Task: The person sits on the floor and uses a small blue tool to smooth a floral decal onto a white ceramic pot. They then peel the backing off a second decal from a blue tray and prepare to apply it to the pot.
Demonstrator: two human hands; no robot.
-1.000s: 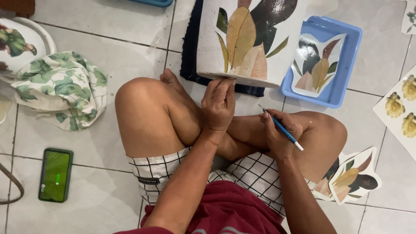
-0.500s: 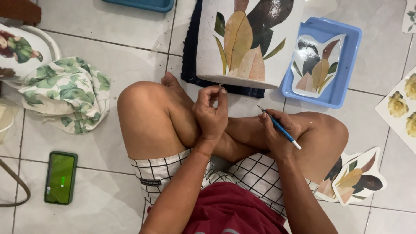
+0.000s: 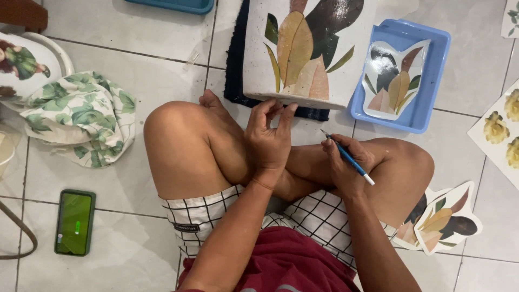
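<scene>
Left hand (image 3: 270, 138): fingers curled, pinching at the lower rim of the leaf-painted white pot (image 3: 303, 51), which stands on the tiled floor (image 3: 146, 70). Right hand (image 3: 346, 162): closed around a blue pen knife (image 3: 346, 157). Blue tray (image 3: 419, 108) just beside the pot.

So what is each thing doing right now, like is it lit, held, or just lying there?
Phone: screen lit green, flat on floor.
Blue pen: held in right hand.
Left hand: fingers pinched together beside the pot.
Leaf-painted pot: resting on dark mat.
Blue tray: holds a leaf cutout.
</scene>
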